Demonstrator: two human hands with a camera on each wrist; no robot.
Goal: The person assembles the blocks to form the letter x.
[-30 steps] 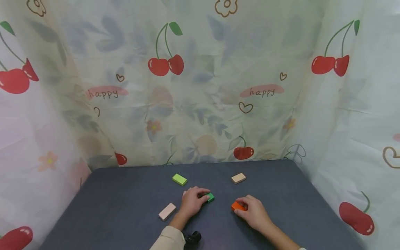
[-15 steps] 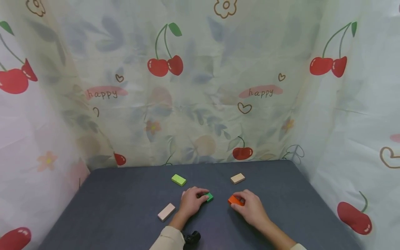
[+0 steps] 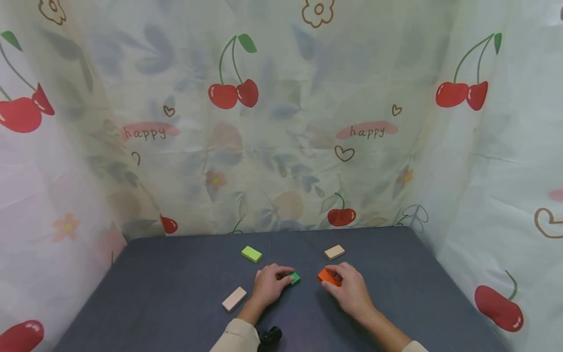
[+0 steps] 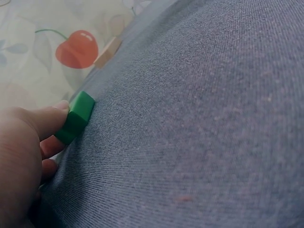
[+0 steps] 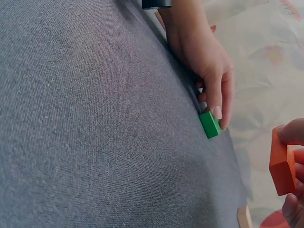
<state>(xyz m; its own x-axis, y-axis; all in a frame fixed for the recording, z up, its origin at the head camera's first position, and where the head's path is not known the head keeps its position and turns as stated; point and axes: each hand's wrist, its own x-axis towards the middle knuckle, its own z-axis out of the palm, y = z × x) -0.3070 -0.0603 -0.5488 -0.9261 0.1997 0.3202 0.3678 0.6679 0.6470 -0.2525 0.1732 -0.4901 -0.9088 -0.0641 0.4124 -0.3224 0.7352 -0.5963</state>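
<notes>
In the head view, lower centre, we see the left hand pinching the green block on the dark tabletop; to its right, the right hand pinches the orange block, the blocks near but apart. We find a lime block above the left hand, a tan block above the right.

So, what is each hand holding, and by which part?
Left hand: green block, by opposite sides. Right hand: orange block, also by opposite sides.
</notes>
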